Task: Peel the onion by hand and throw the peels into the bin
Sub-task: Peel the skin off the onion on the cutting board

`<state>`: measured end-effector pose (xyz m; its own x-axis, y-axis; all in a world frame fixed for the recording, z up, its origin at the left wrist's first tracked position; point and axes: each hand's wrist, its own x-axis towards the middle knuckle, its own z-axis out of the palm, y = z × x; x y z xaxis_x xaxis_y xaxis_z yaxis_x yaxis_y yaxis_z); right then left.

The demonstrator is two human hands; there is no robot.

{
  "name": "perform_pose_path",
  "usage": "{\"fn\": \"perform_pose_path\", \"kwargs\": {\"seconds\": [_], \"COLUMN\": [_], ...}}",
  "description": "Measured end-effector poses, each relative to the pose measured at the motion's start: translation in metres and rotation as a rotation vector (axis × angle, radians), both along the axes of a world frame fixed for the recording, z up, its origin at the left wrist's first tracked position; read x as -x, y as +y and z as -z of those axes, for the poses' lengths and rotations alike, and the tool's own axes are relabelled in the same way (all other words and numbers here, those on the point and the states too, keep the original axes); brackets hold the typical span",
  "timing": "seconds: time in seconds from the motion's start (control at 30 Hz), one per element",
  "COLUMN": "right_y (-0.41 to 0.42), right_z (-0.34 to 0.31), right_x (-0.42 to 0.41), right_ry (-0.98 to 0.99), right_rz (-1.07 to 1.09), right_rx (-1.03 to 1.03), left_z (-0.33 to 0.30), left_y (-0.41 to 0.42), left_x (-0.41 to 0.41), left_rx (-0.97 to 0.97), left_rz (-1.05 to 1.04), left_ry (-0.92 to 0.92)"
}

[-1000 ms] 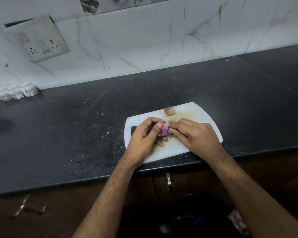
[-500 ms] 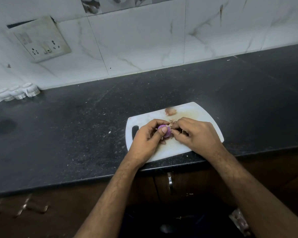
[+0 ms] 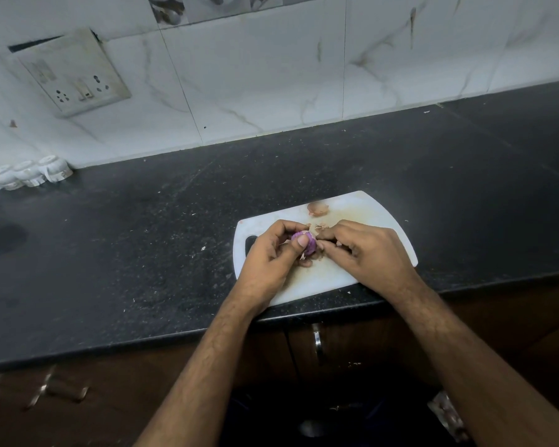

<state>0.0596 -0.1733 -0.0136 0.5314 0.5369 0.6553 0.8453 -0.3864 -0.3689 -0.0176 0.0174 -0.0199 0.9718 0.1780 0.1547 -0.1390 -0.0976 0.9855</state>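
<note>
Over the cutting board [image 3: 381,217], both hands' fingers [image 3: 304,241] grip a purple onion [image 3: 308,245].

left hand [image 3: 268,253] grips purple onion [image 3: 305,242] over white cutting board [image 3: 362,208] | right hand [image 3: 365,250] pinches at its side (fingertips touching it) | loose peel [image 3: 317,208] at board's far edge | black surface [image 3: 126,246]

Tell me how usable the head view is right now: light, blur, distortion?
Head view: dim, flat light, no glare; wide-angle lens bows the counter edge; onion between left hand and right hand reads clearly over the cutting board; bottom corners are dark and smeared.
</note>
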Motion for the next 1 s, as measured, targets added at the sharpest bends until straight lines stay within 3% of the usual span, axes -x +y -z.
{"fn": "perform_pose_path", "kwargs": {"seconds": [0.6, 1.0], "right_y": [0.0040, 0.0032], "right_z": [0.0058, 0.0033], "right_x": [-0.0017, -0.0004], "right_ry": [-0.071, 0.013], "right_rz": [0.027, 0.080], "right_rx": [0.001, 0.009], "left_z": [-0.0022, -0.0047], "left_y": [-0.0008, -0.0013], "left_x": [0.0019, 0.0046], "left_rx": [-0.029, -0.017], "left_rz": [0.011, 0.001], "left_ry": [0.023, 0.031]}}
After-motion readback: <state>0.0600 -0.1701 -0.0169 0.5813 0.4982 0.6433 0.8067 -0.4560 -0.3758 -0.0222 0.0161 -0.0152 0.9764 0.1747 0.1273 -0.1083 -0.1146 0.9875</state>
